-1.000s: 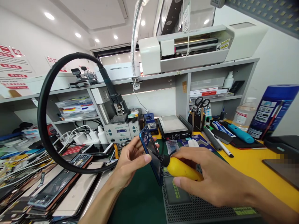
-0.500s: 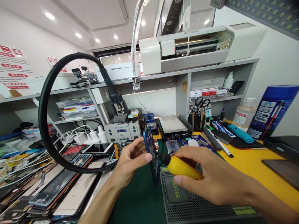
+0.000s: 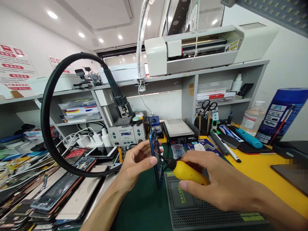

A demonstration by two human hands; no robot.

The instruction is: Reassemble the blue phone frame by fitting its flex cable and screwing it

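My left hand grips a blue phone frame by its edge, thumb on the near side. The frame stands upright, almost edge-on to me. In my right hand is a hand tool with a yellow handle, a black neck and a thin tip pointing left. That tip reaches the inner face of the phone frame; whether it touches I cannot tell. Below both hands lie a dark green mat and a grey perforated work pad.
Several stripped phone frames are piled at left, beneath a looping black hose on a rework station. Behind the hands sits a flat heating plate. At right are a scissors holder, a marker and a blue can.
The view has shifted very slightly. Both hands keep their holds on the phone frame and the yellow tool, whose tip stays at the frame.
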